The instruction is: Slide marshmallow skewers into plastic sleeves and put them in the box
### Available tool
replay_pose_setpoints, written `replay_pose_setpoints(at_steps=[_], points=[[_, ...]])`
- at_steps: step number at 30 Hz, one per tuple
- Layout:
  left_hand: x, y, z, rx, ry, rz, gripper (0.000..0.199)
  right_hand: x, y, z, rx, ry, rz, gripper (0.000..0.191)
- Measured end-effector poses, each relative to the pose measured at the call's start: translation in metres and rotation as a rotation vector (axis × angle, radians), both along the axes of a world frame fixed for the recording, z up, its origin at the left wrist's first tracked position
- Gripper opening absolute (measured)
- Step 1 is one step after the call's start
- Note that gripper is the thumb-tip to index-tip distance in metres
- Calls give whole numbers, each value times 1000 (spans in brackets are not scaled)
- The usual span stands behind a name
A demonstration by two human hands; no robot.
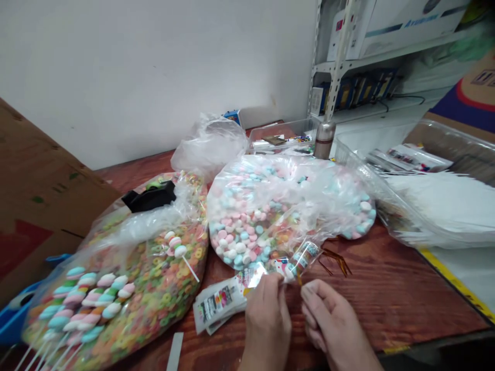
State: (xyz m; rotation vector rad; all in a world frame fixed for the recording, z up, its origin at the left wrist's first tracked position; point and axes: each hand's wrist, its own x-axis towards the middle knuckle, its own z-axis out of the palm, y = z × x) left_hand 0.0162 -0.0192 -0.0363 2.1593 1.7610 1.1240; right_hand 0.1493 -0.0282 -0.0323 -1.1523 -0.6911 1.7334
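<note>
My left hand (267,314) is closed in a pinch at the lower end of a small clear wrapper (305,257) with a candy stick inside. My right hand (328,314) pinches a gold twist tie (299,278) beside the wrapper. More gold twist ties (340,262) lie on the table just past my right hand. Under and left of my left hand is a stack of printed clear bags (220,304). Behind the hands rests a big clear bag of pastel marshmallows (247,234).
A large bag of ring cereal (162,304) lies at left, with several marshmallow sticks (85,304), a single stick (180,250) and a black tape dispenser (150,196) on it. A plastic bin (410,226) stands right, a bottle (325,139) behind, a cardboard box (46,180) left.
</note>
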Motion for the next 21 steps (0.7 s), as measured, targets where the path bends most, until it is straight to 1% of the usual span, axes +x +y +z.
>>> replay_pose_setpoints(at_steps=[2, 5, 7, 9, 11, 13, 15, 17, 19, 20, 21], points=[[6, -1, -2, 49, -8, 39, 19, -13, 3, 2, -44, 71, 26, 51], [9, -3, -3, 92, -41, 50, 33, -21, 8, 1, -67, 96, -6, 51], [7, -4, -5, 130, -21, 19, 43, -21, 9, 0, -94, 103, -21, 51], [2, -5, -8, 151, 45, -35, 50, -20, 8, -1, -108, 117, -17, 51], [-2, -5, -10, 142, 72, -73, 52, -20, 8, -2, -96, 125, -7, 51], [-3, -5, -9, 114, 5, -99, 49, -19, 8, -5, -73, 118, 8, 50], [-1, -3, -2, 46, -148, -95, 40, -17, 9, -8, -1, 38, 5, 47], [4, 0, 7, -110, -384, -34, 25, -15, 9, -12, 169, -180, -20, 39], [11, 3, 15, -359, -736, 36, 11, -11, 10, -17, 399, -476, -62, 31], [14, 4, 18, -480, -945, 57, 9, -9, 11, -18, 488, -602, -81, 29], [17, 6, 20, -583, -1153, 62, 11, -8, 12, -19, 538, -687, -90, 28]])
